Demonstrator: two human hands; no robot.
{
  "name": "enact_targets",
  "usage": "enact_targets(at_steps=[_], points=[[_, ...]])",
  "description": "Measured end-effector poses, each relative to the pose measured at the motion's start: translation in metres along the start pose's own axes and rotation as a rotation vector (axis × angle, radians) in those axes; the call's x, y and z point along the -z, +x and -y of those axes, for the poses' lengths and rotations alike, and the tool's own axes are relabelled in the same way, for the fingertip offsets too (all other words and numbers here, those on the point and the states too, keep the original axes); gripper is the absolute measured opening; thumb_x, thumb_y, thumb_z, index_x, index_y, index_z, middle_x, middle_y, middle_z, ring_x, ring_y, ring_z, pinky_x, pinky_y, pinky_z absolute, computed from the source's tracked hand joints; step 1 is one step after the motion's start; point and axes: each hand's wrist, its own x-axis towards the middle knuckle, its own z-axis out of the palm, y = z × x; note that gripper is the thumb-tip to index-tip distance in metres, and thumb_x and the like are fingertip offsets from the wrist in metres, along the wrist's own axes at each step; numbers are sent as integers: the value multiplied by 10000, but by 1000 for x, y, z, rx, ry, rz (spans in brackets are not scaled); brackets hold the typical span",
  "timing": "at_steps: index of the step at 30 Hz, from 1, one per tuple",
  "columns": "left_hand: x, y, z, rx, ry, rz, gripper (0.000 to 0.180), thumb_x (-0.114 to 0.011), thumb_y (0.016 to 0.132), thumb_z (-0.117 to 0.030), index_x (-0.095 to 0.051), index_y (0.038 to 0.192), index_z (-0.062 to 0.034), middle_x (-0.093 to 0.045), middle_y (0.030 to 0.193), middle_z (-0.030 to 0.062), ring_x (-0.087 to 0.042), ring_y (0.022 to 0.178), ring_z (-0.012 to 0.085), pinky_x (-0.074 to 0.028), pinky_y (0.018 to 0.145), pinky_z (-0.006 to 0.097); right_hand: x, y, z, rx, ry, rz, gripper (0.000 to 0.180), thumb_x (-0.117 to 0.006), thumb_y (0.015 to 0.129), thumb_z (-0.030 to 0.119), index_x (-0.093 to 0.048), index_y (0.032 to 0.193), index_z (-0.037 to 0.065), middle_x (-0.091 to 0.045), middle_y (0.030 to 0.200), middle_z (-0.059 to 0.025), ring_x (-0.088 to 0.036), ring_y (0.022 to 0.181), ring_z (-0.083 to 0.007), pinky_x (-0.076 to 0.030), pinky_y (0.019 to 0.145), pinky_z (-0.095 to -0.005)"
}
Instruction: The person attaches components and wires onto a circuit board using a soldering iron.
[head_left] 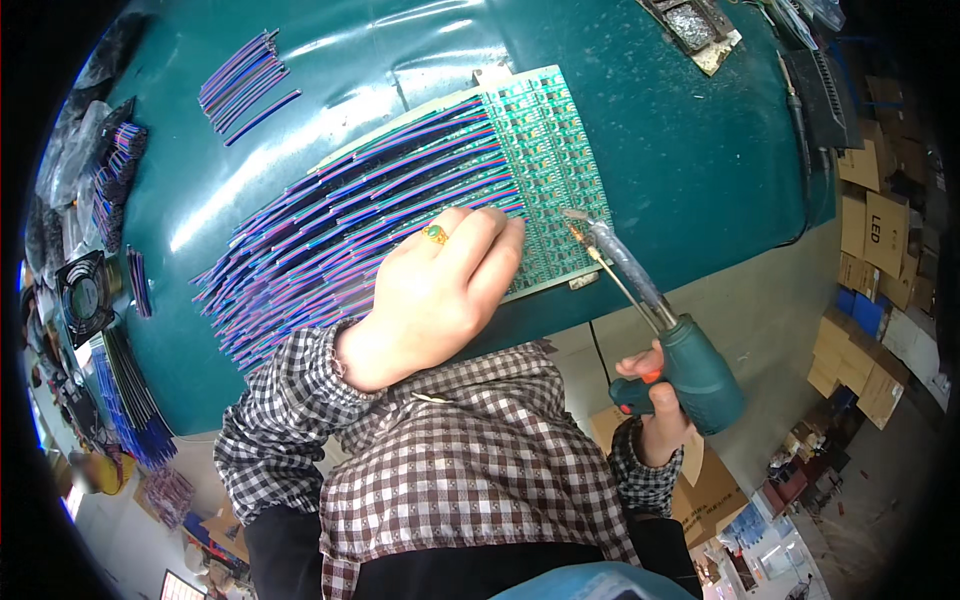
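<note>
A green circuit board panel (545, 150) lies on the table, with rows of small parts. Many blue, pink and black ribbon wires (330, 240) run leftward from it in layered rows. My left hand (440, 280), with a green-stoned ring, rests over the lower wires near the board. Its fingers are curled closed and the fingertips are hidden, so what they pinch does not show. My right hand (655, 400) is wrapped round the handle of a green soldering gun (700, 375). The gun's tip and thin feed tube point up-left, at the board's lower right part.
A loose bundle of wires (243, 82) lies at the far left of the green table (690, 150). More wires (130, 390) and a black fan (84, 297) sit along the left edge. A dirty metal tray (697, 28) is at the far right, and cardboard boxes (880, 230) stand beyond the table.
</note>
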Motion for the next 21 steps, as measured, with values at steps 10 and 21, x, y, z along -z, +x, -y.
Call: enact_targets(at_steps=[10, 21], points=[[-5, -1, 6, 18, -105, -37, 302, -658, 654, 3, -656, 956, -10, -596, 856, 64, -581, 654, 193, -460, 528, 289, -2, 4, 4, 61, 23, 20, 533, -643, 858, 268, -482, 1202, -105, -588, 889, -107, -600, 820, -232, -538, 785, -386], [0, 2, 4, 34, -118, 0, 302, -656, 646, -4, -654, 948, -3, -590, 856, 71, -575, 651, 198, -469, 536, 293, -11, 7, 6, 18, -80, 43, 475, -683, 831, 225, -528, 1125, -113, -604, 864, -123, -613, 778, -228, -542, 753, -356]])
